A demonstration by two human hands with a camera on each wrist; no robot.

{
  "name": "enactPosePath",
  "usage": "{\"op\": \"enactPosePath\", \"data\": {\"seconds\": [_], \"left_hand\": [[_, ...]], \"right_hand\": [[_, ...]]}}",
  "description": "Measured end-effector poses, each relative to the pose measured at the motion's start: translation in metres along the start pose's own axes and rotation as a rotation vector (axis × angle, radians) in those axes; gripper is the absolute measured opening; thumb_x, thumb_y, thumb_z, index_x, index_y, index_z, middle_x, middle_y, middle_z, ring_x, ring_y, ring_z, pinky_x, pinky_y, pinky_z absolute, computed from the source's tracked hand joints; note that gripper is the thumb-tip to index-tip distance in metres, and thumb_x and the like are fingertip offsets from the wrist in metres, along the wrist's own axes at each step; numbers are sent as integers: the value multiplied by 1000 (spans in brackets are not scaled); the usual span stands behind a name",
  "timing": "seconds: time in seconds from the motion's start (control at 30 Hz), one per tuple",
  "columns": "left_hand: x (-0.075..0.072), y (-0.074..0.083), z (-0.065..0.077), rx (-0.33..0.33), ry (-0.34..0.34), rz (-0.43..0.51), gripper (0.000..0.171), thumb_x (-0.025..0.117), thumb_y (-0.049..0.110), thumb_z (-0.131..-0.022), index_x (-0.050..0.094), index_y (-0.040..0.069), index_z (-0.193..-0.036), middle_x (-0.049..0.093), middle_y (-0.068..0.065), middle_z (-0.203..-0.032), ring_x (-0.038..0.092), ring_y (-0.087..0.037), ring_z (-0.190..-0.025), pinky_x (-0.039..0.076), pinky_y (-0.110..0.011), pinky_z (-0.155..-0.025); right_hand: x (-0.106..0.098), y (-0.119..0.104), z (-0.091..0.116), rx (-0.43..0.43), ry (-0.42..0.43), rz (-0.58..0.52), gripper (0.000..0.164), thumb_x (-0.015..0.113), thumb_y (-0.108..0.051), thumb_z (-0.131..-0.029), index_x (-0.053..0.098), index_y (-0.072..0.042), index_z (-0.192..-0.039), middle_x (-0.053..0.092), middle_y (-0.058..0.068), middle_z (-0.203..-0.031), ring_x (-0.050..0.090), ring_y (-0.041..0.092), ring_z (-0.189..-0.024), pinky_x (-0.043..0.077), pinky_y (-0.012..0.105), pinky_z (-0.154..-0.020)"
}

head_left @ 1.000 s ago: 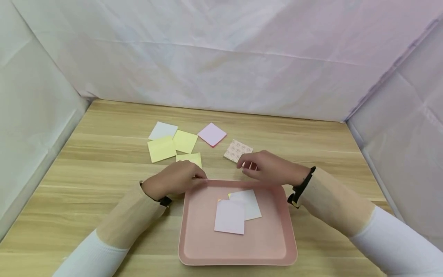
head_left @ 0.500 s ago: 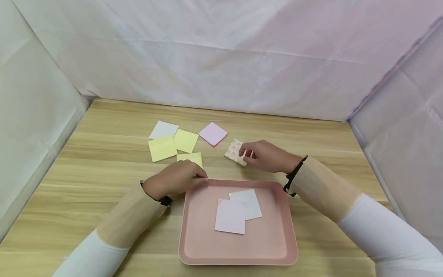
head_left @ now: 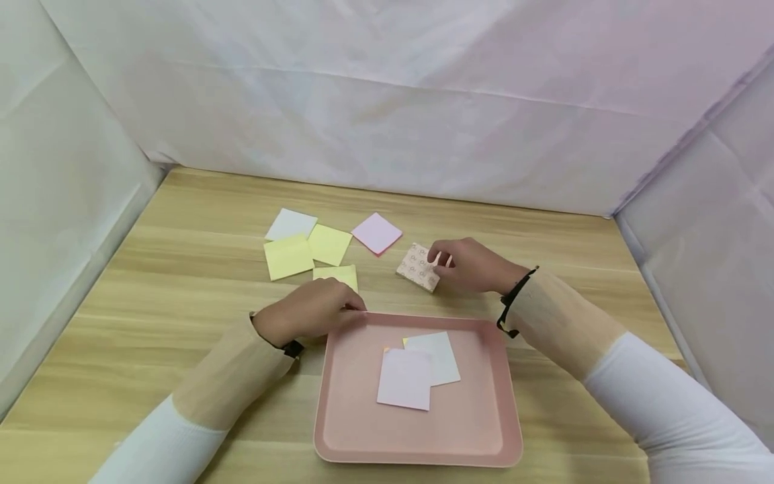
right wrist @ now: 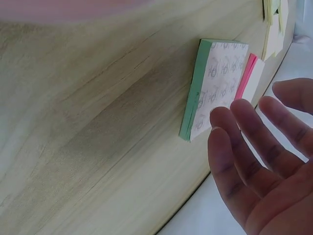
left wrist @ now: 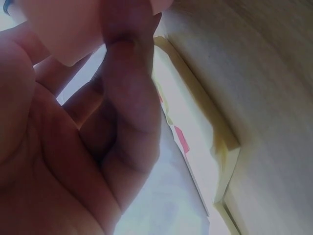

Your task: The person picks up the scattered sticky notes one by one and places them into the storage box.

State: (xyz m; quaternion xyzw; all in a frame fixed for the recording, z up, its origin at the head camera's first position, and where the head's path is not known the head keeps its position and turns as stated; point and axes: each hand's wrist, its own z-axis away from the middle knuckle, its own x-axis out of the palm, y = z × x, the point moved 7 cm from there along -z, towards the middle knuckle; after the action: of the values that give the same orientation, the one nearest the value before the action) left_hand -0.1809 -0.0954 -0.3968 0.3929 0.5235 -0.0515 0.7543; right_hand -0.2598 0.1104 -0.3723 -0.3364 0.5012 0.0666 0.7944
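Note:
In the head view my left hand [head_left: 311,308] grips the far left corner of a pink tray [head_left: 417,456], thumb and fingers pinching its rim; the left wrist view shows the curled fingers [left wrist: 132,93] close up. My right hand [head_left: 474,264] is at the right side of a sticky note pad with a small printed pattern [head_left: 417,264]. The right wrist view shows this pad's green edge [right wrist: 196,90] and the right fingers [right wrist: 222,152] loosely bent beside it, not closed round it. Inside the tray a pinkish-white pad [head_left: 404,380] overlaps a white pad [head_left: 444,363].
Beyond the tray lie a pink pad [head_left: 377,233], a white pad [head_left: 290,224] and several yellow pads, one [head_left: 289,257] overlapping its neighbours and another [head_left: 338,274] partly behind the left hand. White cloth [head_left: 387,101] hangs along the wooden table's [head_left: 181,282] far edge.
My right hand has moved away from the tray's far rim, forward to the patterned pad's right side. The left hand keeps its grip on the tray; the head view has shifted slightly.

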Motion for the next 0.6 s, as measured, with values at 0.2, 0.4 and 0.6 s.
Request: {"op": "enactPosePath", "data": {"seconds": [0.2, 0.4, 0.6], "left_hand": [[-1, 1, -1, -12, -9, -5, 17, 65, 25, -97, 78, 27, -88, 67, 16, -76, 55, -2, -69, 48, -25, -70], [0, -1, -1, -16, -10, 3, 16, 65, 25, -97, 78, 27, -89, 68, 16, -77, 56, -2, -70, 48, -25, -71], [2, -2, -1, -8, -9, -4, 16, 65, 26, -97, 78, 28, -87, 67, 17, -76, 55, -2, -69, 48, -25, -70]], "right_hand": [[1, 5, -5, 26, -5, 9, 21, 63, -16, -98, 63, -8, -117, 69, 10, -103, 66, 21, -89, 54, 39, -80], [4, 8, -13, 71, -53, 24, 31, 60, -20, -98, 59, -7, -127, 68, 15, -111, 66, 26, -97, 53, 42, -87], [9, 11, -18, 87, -83, 33, 44, 62, -19, -96, 52, -5, -136, 64, 17, -119, 63, 27, -101, 51, 43, -89]]}}
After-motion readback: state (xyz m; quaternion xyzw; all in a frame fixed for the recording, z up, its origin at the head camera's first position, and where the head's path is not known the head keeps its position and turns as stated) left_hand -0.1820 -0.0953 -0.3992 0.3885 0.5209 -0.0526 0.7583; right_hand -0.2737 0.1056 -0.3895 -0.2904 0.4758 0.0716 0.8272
